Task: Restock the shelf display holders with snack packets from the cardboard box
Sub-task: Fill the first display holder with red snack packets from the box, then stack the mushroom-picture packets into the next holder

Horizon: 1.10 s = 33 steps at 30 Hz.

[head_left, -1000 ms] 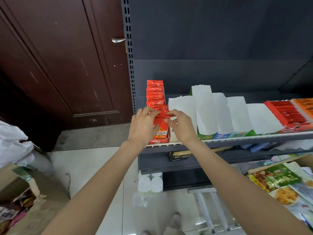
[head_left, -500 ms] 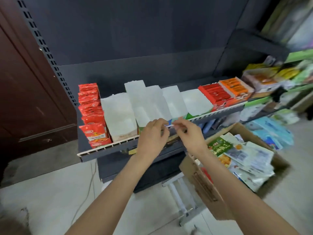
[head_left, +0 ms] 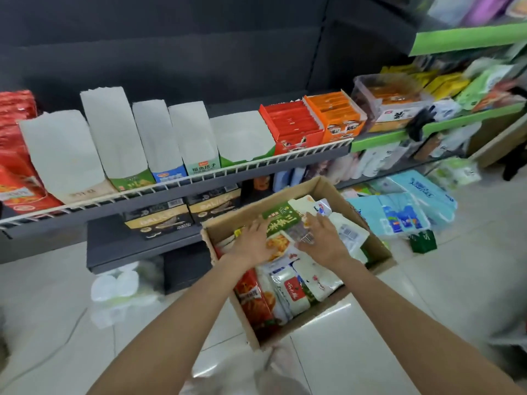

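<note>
Both hands have dropped from the shelf rail, where they were half a second ago, down into the cardboard box (head_left: 328,192). On the left hand (head_left: 252,242) the fingers (head_left: 258,223) lie nearly straight and spread, flat on the packets along the left side of a green snack packet (head_left: 282,220); they curl round nothing. On the right hand (head_left: 323,236) the fingers lie straight and loosely spread too, resting on the right side of that same green packet and on a clear-windowed pouch with a barcode just beside it. Neither hand grips anything that can be seen. The green packet lies flat on top of the pile, between the two hands, near the far end of the box. Around it the box is full of mixed snack packets (head_left: 288,292): white pouches with red marks toward the near end and a red packet along the left wall. The box sits tilted on the tiled floor (head_left: 356,337), just below the shelf (head_left: 182,185). On the shelf, behind a white wire rail, stands a row of display holders (head_left: 114,132) with tall white card backs, showing no packets from this angle. Left of them stand red packets (head_left: 17,155); right of them, a red carton (head_left: 291,124) and an orange carton (head_left: 333,112), both filled. Blue tissue packs (head_left: 405,209) lie on the floor to the right of the box.
</note>
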Tool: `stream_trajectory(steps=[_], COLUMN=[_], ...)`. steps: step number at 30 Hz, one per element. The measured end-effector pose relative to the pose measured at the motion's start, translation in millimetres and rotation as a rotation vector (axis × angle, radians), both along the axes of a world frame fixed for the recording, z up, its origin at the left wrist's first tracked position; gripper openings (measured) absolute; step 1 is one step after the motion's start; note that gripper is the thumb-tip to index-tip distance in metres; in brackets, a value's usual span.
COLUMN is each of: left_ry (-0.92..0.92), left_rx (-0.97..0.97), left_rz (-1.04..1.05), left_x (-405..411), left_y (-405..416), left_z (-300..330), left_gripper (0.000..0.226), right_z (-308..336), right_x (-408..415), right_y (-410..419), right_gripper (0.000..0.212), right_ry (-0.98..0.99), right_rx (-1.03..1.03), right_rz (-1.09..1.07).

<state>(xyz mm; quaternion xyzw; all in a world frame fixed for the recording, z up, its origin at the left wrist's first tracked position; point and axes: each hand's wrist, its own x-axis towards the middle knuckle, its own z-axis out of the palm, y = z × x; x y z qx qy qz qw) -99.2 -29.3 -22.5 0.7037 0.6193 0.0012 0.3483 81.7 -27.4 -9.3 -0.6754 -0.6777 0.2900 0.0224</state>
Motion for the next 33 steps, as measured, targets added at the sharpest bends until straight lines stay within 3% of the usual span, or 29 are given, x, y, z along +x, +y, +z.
stream_trajectory(steps=[2,6,12,19,22,27,30,33], left_ry=[0.067,0.152,0.18,0.164,0.164,0.141,0.109,0.051], left_rx=[-0.075,-0.18,-0.032,-0.088,-0.101,-0.12,-0.133,-0.149], left_rz=[-0.023,-0.012,0.23,0.273,0.256,0.252,0.254,0.276], left_x=[5,7,18,23,24,22,20,19], left_y=[-1,-7,-6,2,1,2,1,0], left_z=[-10,-14,-6,-1,-1,4,7,9], left_gripper=[0.09,0.093,0.071,0.063,0.061,0.059,0.056,0.053], right_z=[-5,-5,-11,-1,6,14,23,26], right_x=[9,9,26,24,16,16,17,17], right_y=[3,6,2,2,-3,-2,5,11], right_gripper=[0.084,0.076,0.059,0.054,0.053,0.032,0.027,0.022], right_ry=[-0.112,-0.311,-0.318,-0.385,-0.444,-0.618,-0.601,-0.516], right_rx=[-0.067,-0.079,-0.104,-0.143,-0.03,0.145,0.15,0.16], right_rz=[0.087,0.218,0.378,0.378,0.362,0.629,0.564,0.366])
